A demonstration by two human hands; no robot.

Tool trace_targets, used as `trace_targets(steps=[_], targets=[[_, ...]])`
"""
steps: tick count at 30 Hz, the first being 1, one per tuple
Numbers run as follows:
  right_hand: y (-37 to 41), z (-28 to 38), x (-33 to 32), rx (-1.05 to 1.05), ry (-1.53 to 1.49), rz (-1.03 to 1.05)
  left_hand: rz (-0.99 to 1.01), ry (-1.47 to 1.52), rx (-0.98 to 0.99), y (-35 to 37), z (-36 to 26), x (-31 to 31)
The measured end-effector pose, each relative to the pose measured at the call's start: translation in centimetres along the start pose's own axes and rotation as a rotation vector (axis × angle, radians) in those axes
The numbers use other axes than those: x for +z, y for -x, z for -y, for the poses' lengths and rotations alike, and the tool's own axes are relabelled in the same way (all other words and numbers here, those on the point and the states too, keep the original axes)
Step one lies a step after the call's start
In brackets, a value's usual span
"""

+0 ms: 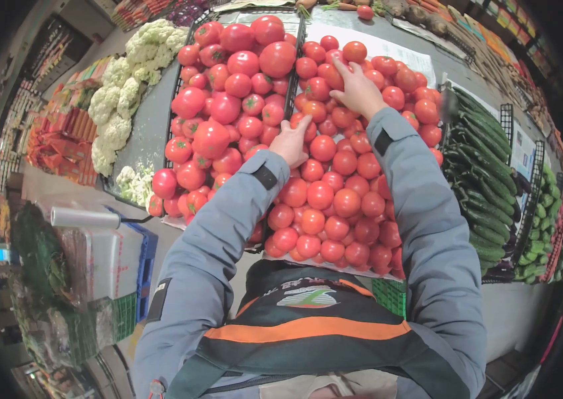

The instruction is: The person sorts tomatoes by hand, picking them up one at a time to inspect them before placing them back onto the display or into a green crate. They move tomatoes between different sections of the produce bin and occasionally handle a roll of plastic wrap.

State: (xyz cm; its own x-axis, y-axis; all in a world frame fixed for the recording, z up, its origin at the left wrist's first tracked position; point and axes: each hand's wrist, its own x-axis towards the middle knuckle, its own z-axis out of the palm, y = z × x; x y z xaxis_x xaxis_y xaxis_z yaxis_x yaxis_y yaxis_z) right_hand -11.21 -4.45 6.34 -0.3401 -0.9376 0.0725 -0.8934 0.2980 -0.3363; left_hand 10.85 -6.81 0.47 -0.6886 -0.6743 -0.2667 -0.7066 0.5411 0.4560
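My left hand reaches over the heap from below, near the black divider between two lots of tomatoes. Its thumb and a finger point away from me, spread apart, with a tomato showing between the tips. Farther off and to the right, my right hand lies on the smaller round tomatoes. Its index finger is stretched out and its thumb stands apart, close around a tomato; the other fingers are hidden. Larger pinkish tomatoes fill the black crate on the left.
Cauliflowers lie left of the tomatoes. To the right, cucumbers fill a black crate, with shorter green vegetables beyond. Carrots lie at the back. A plastic roll and blue crate stand at lower left.
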Motion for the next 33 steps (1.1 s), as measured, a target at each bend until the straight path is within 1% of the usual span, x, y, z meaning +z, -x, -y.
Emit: trace_targets(steps=[6,9,11,12,14,15,17,18,20,21,23,27,29,33], targets=[[-0.8,0.0,0.6,-0.018,-0.093,-0.073,-0.045,0.089,0.016,0.1,0.2,-0.3],[0.5,0.2,0.2,-0.045,-0.242,-0.208,-0.056,0.107,0.023,0.2,0.1,-1.2],[2.4,1.2,-1.2,0.029,-0.346,-0.226,-0.072,0.125,0.038,0.3,0.3,-2.2],[3.2,1.8,-1.8,0.046,-0.371,-0.231,-0.078,0.132,0.041,0.3,0.6,-2.9],[5.3,3.2,-2.8,0.126,-0.518,-0.144,-0.173,0.199,0.16,1.1,1.8,-4.2],[5.9,3.8,-2.7,0.14,-0.554,-0.117,-0.202,0.216,0.182,2.3,2.1,-5.3],[6.7,4.5,-1.2,0.004,-0.552,-0.024,-0.278,0.484,0.197,6.0,2.1,-8.1],[7.0,5.0,-0.2,-0.032,-0.554,0.001,-0.298,0.549,0.197,7.7,2.1,-9.2],[7.3,5.9,2.3,-0.15,-0.443,0.134,-0.282,0.818,0.083,11.1,2.3,-10.5],[7.4,6.3,3.5,-0.182,-0.415,0.168,-0.279,0.884,0.051,12.4,2.6,-10.7],[7.7,6.8,5.6,-0.292,-0.208,0.19,-0.252,1.056,0.014,14.1,3.3,-10.4],[7.5,6.6,9.1,-0.369,0.01,0.161,-0.303,1.158,0.041,16.8,5.2,-9.4],[7.3,7.0,9.3,-0.347,-0.003,0.247,-0.331,1.167,0.048,18.1,6.3,-8.9],[7.1,7.5,9.1,-0.327,-0.038,0.314,-0.344,1.208,0.052,20.0,7.7,-7.7]])
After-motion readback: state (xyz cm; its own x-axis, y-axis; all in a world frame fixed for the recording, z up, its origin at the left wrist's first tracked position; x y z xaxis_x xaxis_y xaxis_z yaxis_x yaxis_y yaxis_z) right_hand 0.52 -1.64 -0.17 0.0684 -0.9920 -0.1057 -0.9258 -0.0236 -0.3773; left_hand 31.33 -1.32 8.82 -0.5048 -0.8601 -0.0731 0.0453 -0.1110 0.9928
